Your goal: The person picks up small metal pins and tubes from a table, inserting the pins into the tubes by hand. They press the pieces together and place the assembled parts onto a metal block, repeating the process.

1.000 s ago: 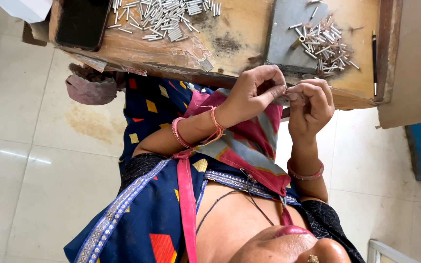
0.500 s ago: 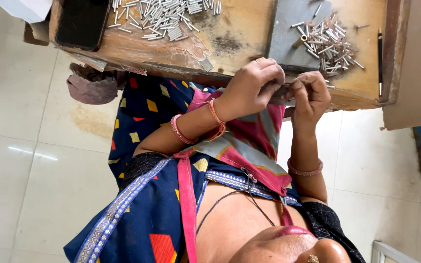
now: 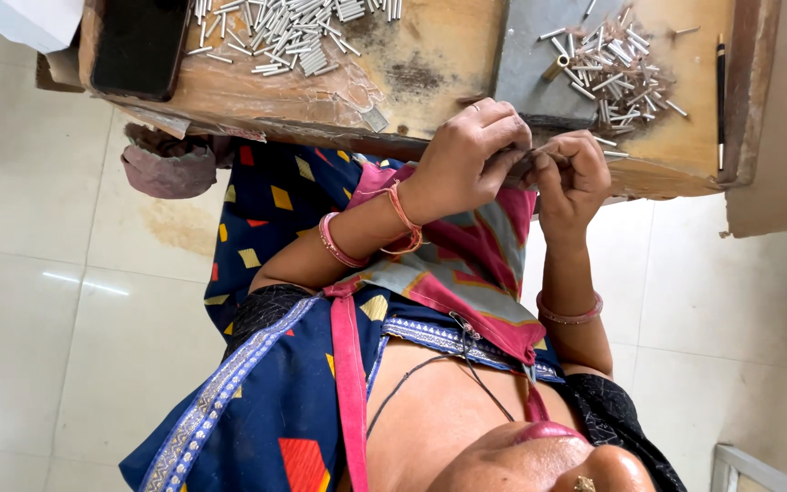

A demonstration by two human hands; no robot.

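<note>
Both hands, left hand (image 3: 466,159) and right hand (image 3: 576,173), pinch one small metal piece (image 3: 532,162) between them at the counter (image 3: 430,55) edge, loose pins (image 3: 617,68) just beyond the right

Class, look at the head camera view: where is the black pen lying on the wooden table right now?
The black pen lies near the right edge of the wooden table, at the picture's upper right, just beyond the smaller pile of metal pins and apart from both hands.

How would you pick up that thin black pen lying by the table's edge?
Pinch the thin black pen around its middle, fingers coming from above. It lies flat against the raised wooden rim, so only its top and the side facing the pile of small silver metal tubes are free.
</note>
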